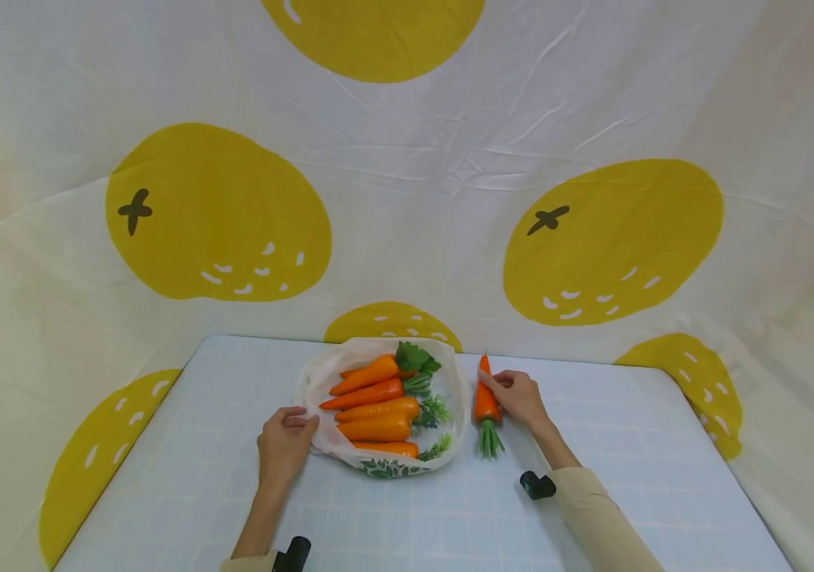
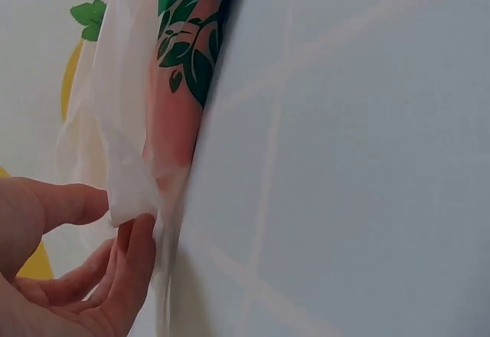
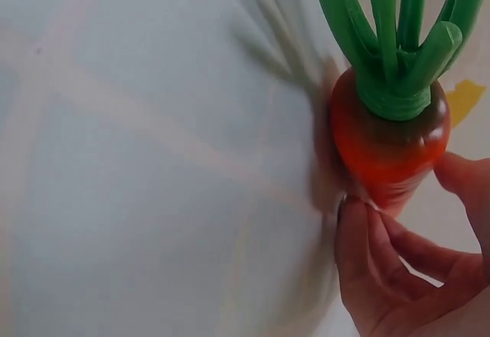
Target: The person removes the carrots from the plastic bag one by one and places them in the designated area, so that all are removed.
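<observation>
A white plastic bag [image 1: 317,376] lies spread on the table with several orange carrots [image 1: 376,429] with green tops inside it. My left hand [image 1: 285,445] is at the bag's near left edge. In the left wrist view, the thumb and fingers of the left hand [image 2: 84,276] pinch a fold of the bag [image 2: 122,145], beside its green leaf print. To the right of the bag, my right hand [image 1: 518,395] holds a single carrot [image 1: 487,407], its tip pointing away and its green stalks towards me. The right wrist view shows the carrot [image 3: 387,138] between thumb and fingers, close over the table.
The table [image 1: 392,532] has a pale blue checked cover. Behind and around it hangs a whitish cloth [image 1: 407,199] with big yellow fruit prints. A black wrist camera [image 1: 537,485] sits at the right sleeve, another black camera [image 1: 295,554] at the left sleeve.
</observation>
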Tool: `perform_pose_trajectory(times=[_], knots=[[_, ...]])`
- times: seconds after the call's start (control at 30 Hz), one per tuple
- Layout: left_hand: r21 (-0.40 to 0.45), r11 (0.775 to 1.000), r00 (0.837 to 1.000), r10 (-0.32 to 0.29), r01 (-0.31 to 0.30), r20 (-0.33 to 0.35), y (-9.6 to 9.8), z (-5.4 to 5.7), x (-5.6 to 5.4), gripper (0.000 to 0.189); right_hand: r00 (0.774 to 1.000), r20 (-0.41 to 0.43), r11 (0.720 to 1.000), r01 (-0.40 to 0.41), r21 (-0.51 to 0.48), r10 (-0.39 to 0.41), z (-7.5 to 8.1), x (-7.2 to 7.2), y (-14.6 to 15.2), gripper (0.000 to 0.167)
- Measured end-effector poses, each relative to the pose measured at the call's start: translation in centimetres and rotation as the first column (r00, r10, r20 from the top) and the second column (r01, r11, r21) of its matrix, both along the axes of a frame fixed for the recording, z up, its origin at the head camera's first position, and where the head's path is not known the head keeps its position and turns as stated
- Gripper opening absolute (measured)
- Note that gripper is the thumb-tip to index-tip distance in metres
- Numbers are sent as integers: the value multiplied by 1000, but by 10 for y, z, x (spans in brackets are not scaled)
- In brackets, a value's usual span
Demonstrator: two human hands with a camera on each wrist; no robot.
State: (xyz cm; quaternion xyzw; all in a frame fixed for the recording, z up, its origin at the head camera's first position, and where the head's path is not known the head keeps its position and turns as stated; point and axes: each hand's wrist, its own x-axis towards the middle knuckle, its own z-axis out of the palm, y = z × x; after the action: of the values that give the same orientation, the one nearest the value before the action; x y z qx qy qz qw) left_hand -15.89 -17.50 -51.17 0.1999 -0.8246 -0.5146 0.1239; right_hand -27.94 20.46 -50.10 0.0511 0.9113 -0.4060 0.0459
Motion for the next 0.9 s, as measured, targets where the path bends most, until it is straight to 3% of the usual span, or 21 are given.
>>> perform_pose_trajectory(times=[0.17,0.43,0.6,0.9], knots=[[-42,999,1000,22,-23,-18,-1,2,-4,29,1000,8,1000,-14,26,14,4,2,2,51],[-19,1000,997,19,-18,73,0,4,-8,38,998,-49,995,-31,94,36,18,6,4,45],[-10,1000,996,3,-2,94,1,5,-9,36,995,-70,993,-62,98,69,27,8,2,40],[-18,999,998,-26,28,65,-1,5,-7,33,952,-247,984,-170,56,178,47,16,-9,30]])
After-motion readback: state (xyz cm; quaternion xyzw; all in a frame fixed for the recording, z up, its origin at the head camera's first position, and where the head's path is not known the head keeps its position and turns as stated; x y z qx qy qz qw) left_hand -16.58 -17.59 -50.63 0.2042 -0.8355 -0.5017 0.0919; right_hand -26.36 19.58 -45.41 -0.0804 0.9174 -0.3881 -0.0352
